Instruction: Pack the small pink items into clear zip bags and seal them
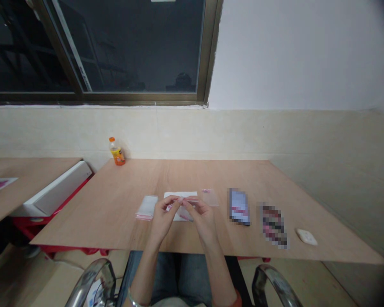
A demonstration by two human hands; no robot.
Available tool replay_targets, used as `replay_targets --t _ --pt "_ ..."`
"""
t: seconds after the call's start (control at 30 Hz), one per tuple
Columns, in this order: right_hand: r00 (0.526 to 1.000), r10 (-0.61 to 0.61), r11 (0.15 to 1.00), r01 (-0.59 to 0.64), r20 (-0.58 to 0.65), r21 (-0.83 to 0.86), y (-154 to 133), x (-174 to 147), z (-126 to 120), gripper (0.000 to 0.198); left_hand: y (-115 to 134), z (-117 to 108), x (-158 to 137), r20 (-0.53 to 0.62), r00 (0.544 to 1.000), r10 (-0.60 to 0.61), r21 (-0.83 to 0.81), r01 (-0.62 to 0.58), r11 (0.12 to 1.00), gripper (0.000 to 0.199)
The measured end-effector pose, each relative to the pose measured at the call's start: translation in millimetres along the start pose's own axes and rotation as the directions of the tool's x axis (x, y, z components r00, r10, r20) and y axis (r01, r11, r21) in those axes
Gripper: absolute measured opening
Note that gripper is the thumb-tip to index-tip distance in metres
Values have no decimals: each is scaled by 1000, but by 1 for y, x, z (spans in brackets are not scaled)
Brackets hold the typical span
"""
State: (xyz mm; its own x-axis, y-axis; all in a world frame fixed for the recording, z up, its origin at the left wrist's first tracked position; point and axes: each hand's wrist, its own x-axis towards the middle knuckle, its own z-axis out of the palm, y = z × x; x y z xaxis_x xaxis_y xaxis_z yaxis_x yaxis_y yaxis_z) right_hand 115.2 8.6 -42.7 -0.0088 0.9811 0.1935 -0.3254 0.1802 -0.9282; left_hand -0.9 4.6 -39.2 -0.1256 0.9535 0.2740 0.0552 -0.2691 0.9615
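Note:
My left hand [165,211] and my right hand [202,213] meet over the middle of the table, thumbs and fingertips pinched close together. Between them they hold a small clear plastic bag [191,199] with a reddish top edge; fingers cover much of it. Below the hands lies a white sheet of paper [180,194] with small pinkish pieces on it, partly hidden. Left of my left hand is a stack of clear plastic bags [147,207] with pink-red edges. Another clear bag [210,197], with something small and purplish near its top, lies just beyond my right hand.
On the wooden table [92,204] a phone [239,207], a blurred-out dark and pink item [274,226] and a white case [306,237] lie to the right. An orange drink bottle [117,152] stands at the back left by the wall. Metal chair arms [96,277] flank me.

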Motion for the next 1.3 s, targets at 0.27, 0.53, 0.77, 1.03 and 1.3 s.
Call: replay_targets --t 0.27,0.53,0.77,1.03,1.3 --pt "997 -44 998 41 -61 -51 5 1 -4 19 4 -1 -1 -88 995 51 104 -42 994 18" --pt "997 -45 998 42 -57 -42 6 2 -1 19 4 -1 -1 -117 991 66 107 -53 993 18" --pt "999 18 1000 -18 -38 10 5 2 -4 18 7 -1 0 -82 992 91 153 -77 985 17" --pt "996 29 999 -30 -87 -15 10 5 -9 22 3 -2 3 -134 979 151 240 -116 964 16" --pt "993 33 997 -40 -116 -60 17 9 -16 24 5 -1 5 -132 967 216 328 -163 930 12"
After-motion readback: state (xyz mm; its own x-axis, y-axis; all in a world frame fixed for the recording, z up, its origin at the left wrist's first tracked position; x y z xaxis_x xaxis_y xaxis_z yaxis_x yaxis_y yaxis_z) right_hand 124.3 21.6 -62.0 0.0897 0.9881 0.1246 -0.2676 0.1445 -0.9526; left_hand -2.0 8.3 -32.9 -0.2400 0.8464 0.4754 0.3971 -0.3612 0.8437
